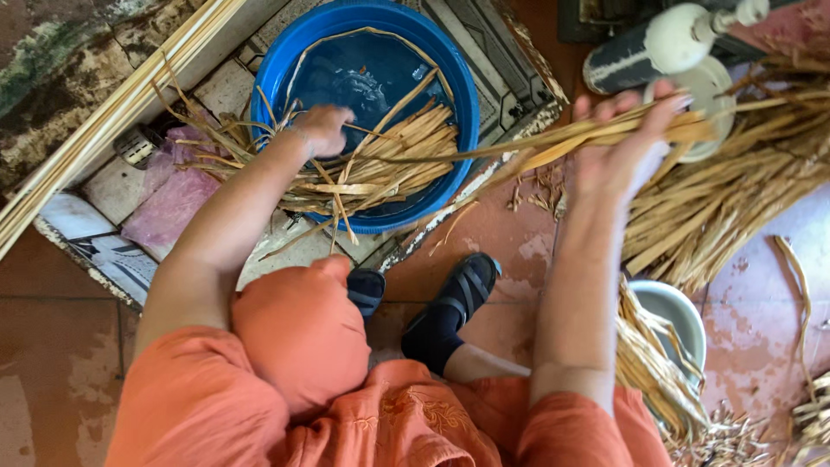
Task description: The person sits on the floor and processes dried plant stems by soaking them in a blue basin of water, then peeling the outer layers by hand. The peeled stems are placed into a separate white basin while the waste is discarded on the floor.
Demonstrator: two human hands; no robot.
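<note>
We look down on our two bare arms in orange sleeves, seated above a blue plastic basin point(458, 95) of dark water. Our left hand point(322, 128) reaches into the basin and rests on the soaking strips point(406, 156), a loose bundle of pale dried reed or leaf lying across the near half of the basin; its fingers curl downward into the strips, but we cannot tell whether they are closed around any. Our right hand point(618, 147) is raised to the right of the basin, its fingers wrapped over a long strip point(519, 149) and its fingertips spread rather than clenched. That strip's long axis runs nearly level, left to right, from the basin's contents to the right hand, so it spans both hands, with its far end nearer the left. Beyond the right hand lies a dry heap of strips point(726, 207) on the reddish floor, and a pale bowl point(683, 311) sits near our right forearm. Our black sandals point(458, 298) rest between basin and knees.
</note>
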